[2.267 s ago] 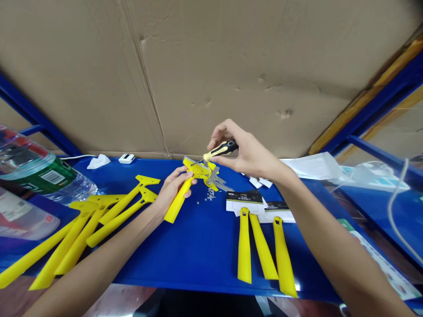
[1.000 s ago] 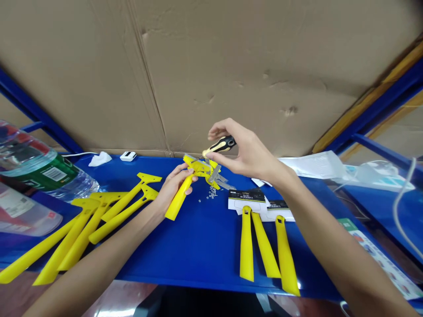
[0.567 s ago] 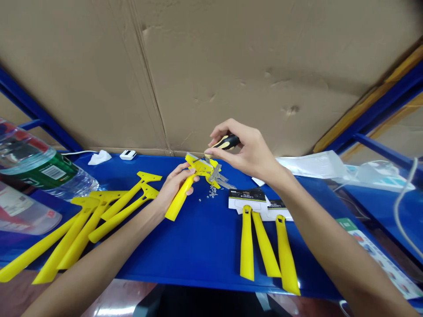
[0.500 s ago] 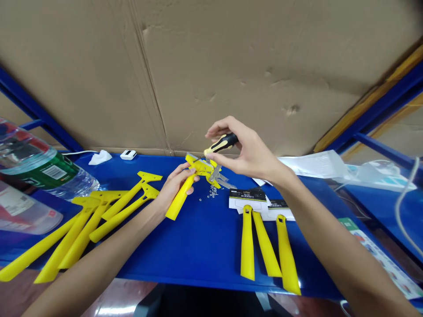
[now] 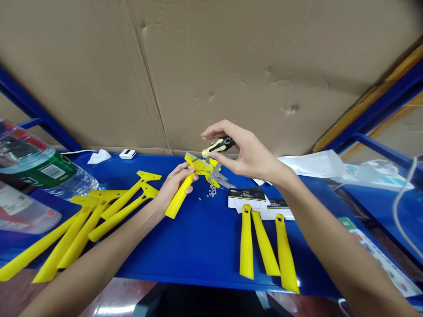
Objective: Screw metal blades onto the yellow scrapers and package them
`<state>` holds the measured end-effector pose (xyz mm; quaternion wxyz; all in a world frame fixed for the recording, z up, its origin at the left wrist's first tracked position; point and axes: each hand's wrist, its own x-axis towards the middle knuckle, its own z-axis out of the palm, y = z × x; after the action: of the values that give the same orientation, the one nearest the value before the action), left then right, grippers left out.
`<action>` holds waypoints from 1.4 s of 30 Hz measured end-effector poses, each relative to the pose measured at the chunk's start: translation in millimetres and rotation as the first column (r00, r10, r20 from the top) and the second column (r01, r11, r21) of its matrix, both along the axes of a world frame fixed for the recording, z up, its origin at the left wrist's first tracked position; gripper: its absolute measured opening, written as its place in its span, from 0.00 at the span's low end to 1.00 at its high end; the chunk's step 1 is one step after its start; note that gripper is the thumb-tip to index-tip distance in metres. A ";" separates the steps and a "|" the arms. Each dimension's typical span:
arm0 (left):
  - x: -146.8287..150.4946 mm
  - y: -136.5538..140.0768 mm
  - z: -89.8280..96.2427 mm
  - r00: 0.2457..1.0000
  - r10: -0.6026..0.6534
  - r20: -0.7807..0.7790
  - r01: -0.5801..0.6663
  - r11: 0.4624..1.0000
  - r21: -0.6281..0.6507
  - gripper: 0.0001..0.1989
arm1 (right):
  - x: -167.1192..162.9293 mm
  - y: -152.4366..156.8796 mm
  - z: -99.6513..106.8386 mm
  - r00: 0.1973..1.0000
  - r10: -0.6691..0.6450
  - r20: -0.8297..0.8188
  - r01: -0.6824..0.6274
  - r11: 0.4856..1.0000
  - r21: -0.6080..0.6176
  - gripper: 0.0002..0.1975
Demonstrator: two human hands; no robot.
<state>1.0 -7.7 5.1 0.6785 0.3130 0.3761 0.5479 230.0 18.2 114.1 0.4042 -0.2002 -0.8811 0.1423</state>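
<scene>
My left hand (image 5: pixel 173 185) is closed around a yellow scraper (image 5: pixel 178 200) near its head, the handle slanting down toward me. A metal blade lies along the scraper's head. Above that head, my right hand (image 5: pixel 251 152) grips a screwdriver (image 5: pixel 216 147) with a black and cream handle, thumb below and fingers curved over it. The screwdriver's tip points down-left at the head; whether it touches a screw is too small to tell. Just behind lie more yellow scraper parts and loose metal blades (image 5: pixel 224 179), with small screws or nuts (image 5: pixel 212 192) scattered in front.
Several yellow scraper handles (image 5: pixel 82 231) lie at left beside a large water bottle (image 5: pixel 49 169) and a clear plastic container (image 5: pixel 26 211). At right, yellow handles (image 5: pixel 246 246) lie below printed cards (image 5: pixel 246 200). White plastic packaging (image 5: pixel 310 166) rests behind my right forearm. Cardboard (image 5: pixel 211 79) walls the back.
My right hand has turned slightly on the screwdriver, its upper fingers shifting a little down and left. The scraper in my left hand stays in nearly the same place.
</scene>
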 end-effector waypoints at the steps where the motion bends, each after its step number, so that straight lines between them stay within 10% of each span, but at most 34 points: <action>1: -0.2 0.2 0.7 1.000 0.002 0.006 -0.002 1.000 0.004 0.20 | -0.2 0.8 -1.1 1.000 -0.008 -0.013 0.007 1.000 -0.012 0.13; 18: 0.5 -0.3 -1.3 1.000 0.011 0.012 -0.011 1.000 0.006 0.21 | -2.1 7.1 -8.8 0.989 -0.136 -0.065 0.140 0.988 0.058 0.11; 36: -1.6 1.0 -4.0 1.000 0.012 0.026 -0.012 1.000 -0.005 0.22 | -0.4 7.4 -8.4 0.996 0.020 -0.088 -0.029 0.994 -0.103 0.17; 42: 0.1 -0.1 -2.2 0.999 0.018 0.029 -0.018 1.000 0.012 0.20 | -2.5 8.2 -10.8 0.988 -0.145 -0.050 0.147 0.988 0.039 0.12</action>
<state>1.1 -7.8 2.9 0.6771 0.3058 0.3656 0.5607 227.5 26.4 103.3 0.4381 -0.2520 -0.8573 0.0983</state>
